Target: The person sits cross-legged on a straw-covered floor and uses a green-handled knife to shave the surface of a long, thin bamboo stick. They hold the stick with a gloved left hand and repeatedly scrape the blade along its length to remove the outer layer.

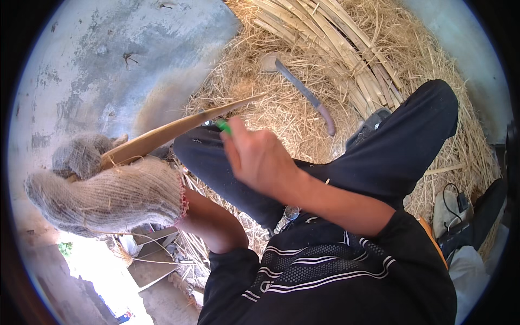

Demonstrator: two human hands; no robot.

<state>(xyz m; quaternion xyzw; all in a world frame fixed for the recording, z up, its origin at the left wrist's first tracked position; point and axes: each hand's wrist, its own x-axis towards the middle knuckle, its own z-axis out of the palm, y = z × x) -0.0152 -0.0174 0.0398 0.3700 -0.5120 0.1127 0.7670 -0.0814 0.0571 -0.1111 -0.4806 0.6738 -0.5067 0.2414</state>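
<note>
Far left: pale, patchy wall (81,70). Bright opening (103,276) below it, blown out.

Left hand (81,197) is in front of the wall, in a grey-beige knit glove (146,189) with a reddish cuff edge. Fingers wrapped round the strip (162,134) near its wide end, closed on it. Knit hides the exact finger positions.

Strip is pale and flat, tilted up to the right from my left fist, over my left knee, narrowing to a thin tip above the shavings (281,130). Dark patch partway along it.

Right hand (262,160) is bare, well right of the left one, curled into a fist, thumb side toward the strip. Has hold of a green piece (222,127); only a short end pokes out, bit blurred, rest hidden in my grip. It's right by the strip's lower edge. Can't tell if it touches.

Forearm crosses above my lap; dark trousers (363,173), legs bent, knees apart.

Ahead, a machete (298,84) lies on the shavings, blade up-left, brown handle toward me, out of both hands. Right of that, a bundle (346,49) of long pale strips on the same pile.

Far right: black cord (459,208) low down, whitish bag (467,276) nearer me.
</note>
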